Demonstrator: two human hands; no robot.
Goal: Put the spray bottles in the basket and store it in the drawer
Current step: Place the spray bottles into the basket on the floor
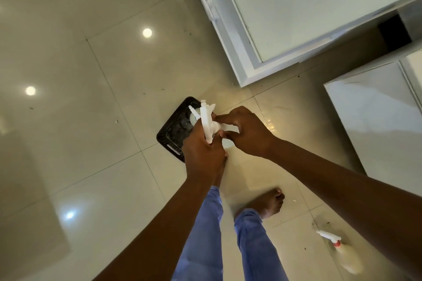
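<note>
A black basket (170,134) stands on the tiled floor, with a white spray bottle's head (193,114) showing inside it. Above the basket my left hand (202,150) grips a white spray bottle (206,122) by its trigger head. My right hand (245,131) is closed around the same bottle's neck and body, which are mostly hidden by the fingers. Another spray bottle (342,252), pale with a white head and red collar, lies on the floor at the lower right.
A white drawer (239,52) stands pulled out at the upper right, and a white cabinet block (374,121) sits to its right. My legs in blue trousers (251,246) and a bare foot (271,203) are below the hands. Glossy floor tiles stretch to the left.
</note>
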